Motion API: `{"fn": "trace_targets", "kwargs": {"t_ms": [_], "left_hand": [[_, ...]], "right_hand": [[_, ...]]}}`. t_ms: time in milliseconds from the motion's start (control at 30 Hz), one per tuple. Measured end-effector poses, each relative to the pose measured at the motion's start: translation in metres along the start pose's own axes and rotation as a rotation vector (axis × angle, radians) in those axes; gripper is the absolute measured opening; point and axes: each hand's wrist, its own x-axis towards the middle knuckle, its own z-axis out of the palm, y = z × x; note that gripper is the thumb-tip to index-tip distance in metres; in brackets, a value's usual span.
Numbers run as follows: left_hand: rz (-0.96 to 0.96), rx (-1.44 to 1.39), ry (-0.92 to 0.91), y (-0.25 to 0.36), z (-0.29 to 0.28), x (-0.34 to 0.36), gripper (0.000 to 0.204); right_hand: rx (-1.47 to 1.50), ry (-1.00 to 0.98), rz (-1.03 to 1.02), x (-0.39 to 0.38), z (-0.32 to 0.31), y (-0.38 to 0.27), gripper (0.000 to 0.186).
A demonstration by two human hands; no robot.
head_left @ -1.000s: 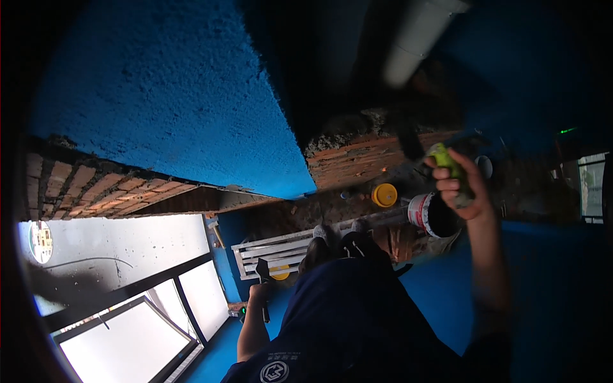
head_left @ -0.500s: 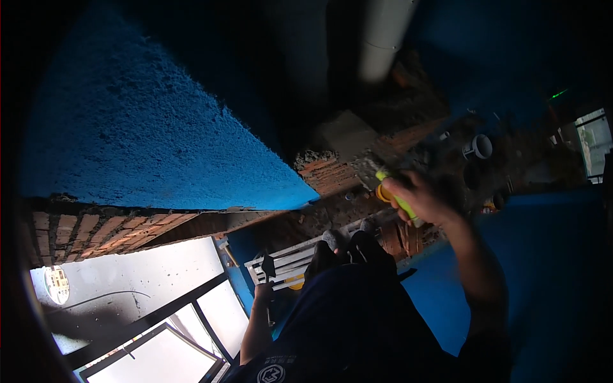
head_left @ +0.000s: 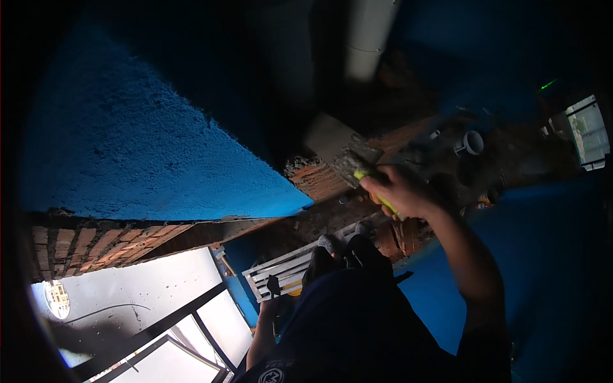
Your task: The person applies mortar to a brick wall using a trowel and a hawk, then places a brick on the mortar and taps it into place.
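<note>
Dimly lit bucket (head_left: 468,143), contents unclear, gripped trowel (head_left: 341,148)

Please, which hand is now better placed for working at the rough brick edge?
Probably the right hand: it holds the green-handled trowel, which appears beside the rough brick edge. The left hand is lower in the picture, holding a dark tool.

A white bucket (head_left: 469,144) sits apart from a pale pipe (head_left: 370,39).
</note>
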Motion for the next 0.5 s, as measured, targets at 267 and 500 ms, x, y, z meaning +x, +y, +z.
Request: {"fn": "trace_targets", "kwargs": {"t_ms": [267,500], "left_hand": [[0.033,-0.064,0.129,0.034,0.016,-0.022,0.028],[-0.132,0.089,0.034,0.001,-0.007,0.003,0.028]], "right_hand": [[0.122,0.339,0.083,-0.063,-0.082,0.016,0.041],[-0.877,0.636,-0.053,-0.008,-0.063,-0.003,0.055]]}}
